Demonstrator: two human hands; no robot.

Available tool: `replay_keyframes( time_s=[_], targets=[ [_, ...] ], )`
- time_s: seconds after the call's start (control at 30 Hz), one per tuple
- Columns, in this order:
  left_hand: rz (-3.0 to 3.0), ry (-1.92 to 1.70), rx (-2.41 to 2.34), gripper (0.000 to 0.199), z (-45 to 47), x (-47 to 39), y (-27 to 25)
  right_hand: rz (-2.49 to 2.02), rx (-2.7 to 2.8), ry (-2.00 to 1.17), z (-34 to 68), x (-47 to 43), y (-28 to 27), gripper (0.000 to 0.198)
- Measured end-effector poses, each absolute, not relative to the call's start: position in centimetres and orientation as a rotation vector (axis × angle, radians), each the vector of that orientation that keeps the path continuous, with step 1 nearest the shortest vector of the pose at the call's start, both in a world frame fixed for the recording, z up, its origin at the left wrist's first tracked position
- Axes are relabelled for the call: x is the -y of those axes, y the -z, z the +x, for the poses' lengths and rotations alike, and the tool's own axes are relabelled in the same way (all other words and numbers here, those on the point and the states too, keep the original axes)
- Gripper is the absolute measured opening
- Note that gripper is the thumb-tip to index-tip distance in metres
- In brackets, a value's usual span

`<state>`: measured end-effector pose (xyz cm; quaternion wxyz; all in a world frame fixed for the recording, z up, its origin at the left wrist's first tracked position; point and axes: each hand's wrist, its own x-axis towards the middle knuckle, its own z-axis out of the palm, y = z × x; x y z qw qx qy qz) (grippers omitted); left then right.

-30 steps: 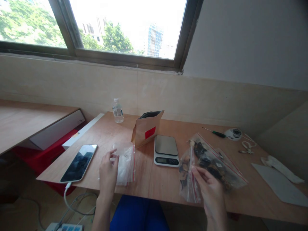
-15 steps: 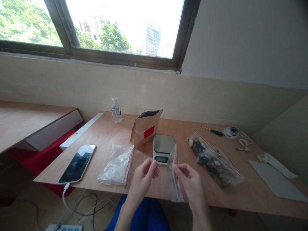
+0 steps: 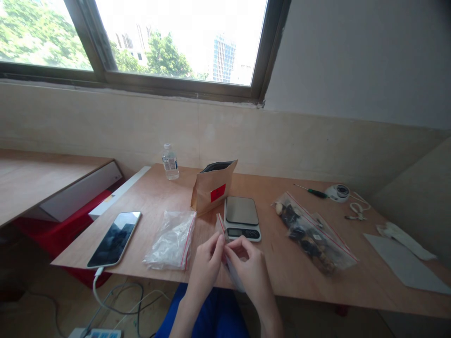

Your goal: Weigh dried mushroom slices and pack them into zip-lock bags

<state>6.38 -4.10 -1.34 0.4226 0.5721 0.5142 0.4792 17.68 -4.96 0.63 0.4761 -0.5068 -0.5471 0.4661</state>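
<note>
A clear zip-lock bag (image 3: 220, 224) with a red seal line is pinched between my two hands, at the table's front edge. My left hand (image 3: 207, 256) grips it near the seal, thumb pressed to the fingers. Close beside it, my right hand (image 3: 248, 263) is closed on the same bag, fingertips almost touching the left ones. Just beyond them lies a kitchen scale (image 3: 241, 211) with a bare metal plate. Behind the scale's left side stands an open brown kraft pouch (image 3: 207, 190) with a red label. My hands hide much of the bag's middle.
On the left are a stack of clear zip-lock bags (image 3: 171, 240), a charging phone (image 3: 114, 239) and a water bottle (image 3: 170, 163). To the right lie filled zip-lock bags (image 3: 310, 234), a green screwdriver (image 3: 316, 193), a white camera (image 3: 337, 193) and a grey sheet (image 3: 401, 263).
My right hand has moved left with the zip-lock bag, bringing it to my left hand, which now grips it too. The scale's display and buttons have come into view.
</note>
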Motion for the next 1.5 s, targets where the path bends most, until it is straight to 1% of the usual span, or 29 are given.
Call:
replay_keyframes(
  time_s=[0.17,0.23,0.3,0.37,0.4,0.5,0.63,0.7,0.77,0.83,0.9,0.97,1.0,1.07,1.17,1.3,1.4,1.5],
  targets=[
    [1.494,-1.243,-1.339,0.035,7.0,4.6,1.0,-1.091,1.241,-1.169,17.6,5.1,-0.7,0.023],
    [1.491,-1.288,-1.417,0.035,7.2,5.0,1.0,-1.134,1.158,-1.055,18.1,4.9,-0.5,0.024],
    [1.473,-1.332,-1.479,0.036,7.3,5.3,1.1,-1.234,1.003,-0.856,19.3,4.6,-0.1,0.026],
    [1.496,-1.319,-1.488,0.037,7.1,5.5,1.1,-1.309,0.858,-0.686,20.7,4.3,0.3,0.028],
    [1.527,-1.283,-1.453,0.037,7.0,5.5,1.1,-1.325,0.818,-0.651,21.3,4.3,0.3,0.03],
    [1.541,-1.235,-1.235,0.039,7.3,5.2,1.3,-1.281,0.788,-0.698,21.9,4.7,-0.3,0.033],
    [1.134,-1.541,-1.066,0.041,8.6,4.5,2.7,-1.161,0.705,-0.767,20.5,5.5,-1.7,0.033],
    [0.953,-1.531,-0.97,0.043,9.3,4.3,3.6,-1.119,0.671,-0.803,19.7,5.6,-2.0,0.031],
    [0.817,-1.428,-0.824,0.054,9.7,4.3,4.5,-1.108,0.689,-0.855,19.3,5.5,-1.9,0.031],
    [0.698,-1.368,-0.749,0.061,9.8,4.5,5.0,-1.153,0.761,-0.834,19.2,5.4,-1.5,0.032],
    [0.629,-1.374,-0.81,0.062,9.6,4.5,5.2,-1.223,0.877,-0.67,19.5,5.4,-1.3,0.029],
    [0.625,-1.395,-0.924,0.062,9.2,4.4,5.3,-1.24,1.029,-0.482,19.9,5.5,-1.3,0.021],
    [0.636,-1.402,-0.966,0.064,9.0,4.3,5.2,-1.225,1.111,-0.44,20.1,5.5,-1.4,0.017],
    [0.67,-1.417,-0.992,0.065,8.5,4.0,4.9,-1.192,1.241,-0.504,20.4,5.4,-1.6,0.014],
    [0.725,-1.445,-0.953,0.061,8.1,3.8,4.2,-1.205,1.309,-0.756,20.5,4.4,-1.8,0.019],
    [0.762,-1.477,-0.959,0.053,7.8,3.4,4.1,-1.152,1.426,-1.069,20.5,2.9,-1.5,0.031],
    [0.777,-1.52,-1.018,0.046,7.4,2.9,4.7,-1.047,1.48,-1.313,20.6,2.2,-1.1,0.046],
    [0.839,-1.549,-1.074,0.042,6.9,2.4,5.3,-0.967,1.452,-1.462,20.5,1.8,-0.7,0.055]
  ],
)
